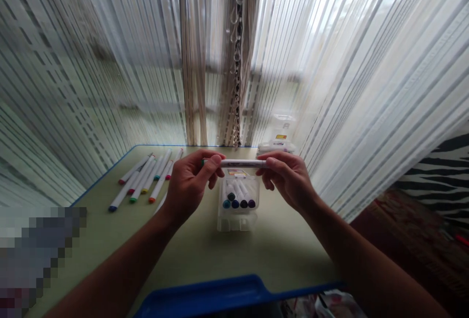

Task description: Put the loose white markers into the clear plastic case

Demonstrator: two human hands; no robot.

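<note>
Between my two hands a white marker [244, 163] is held level, with a green end at the left. My left hand [192, 174] pinches its green end between thumb and fingers. The other end sits in the pinch of my right hand [287, 176]. Below and behind the marker, a clear plastic case [257, 196] stands on the table with several markers inside, their blue, black and purple ends facing me. Loose white markers [146, 179] with coloured ends lie in a group to the left of my left hand.
The pale green table [205, 254] has a blue rim. Another clear case [276, 147] stands at the back right. String curtains [146, 64] hang behind the table, with a beaded strand [237, 54] in the middle. A blue edge piece [205, 291] lies nearest me.
</note>
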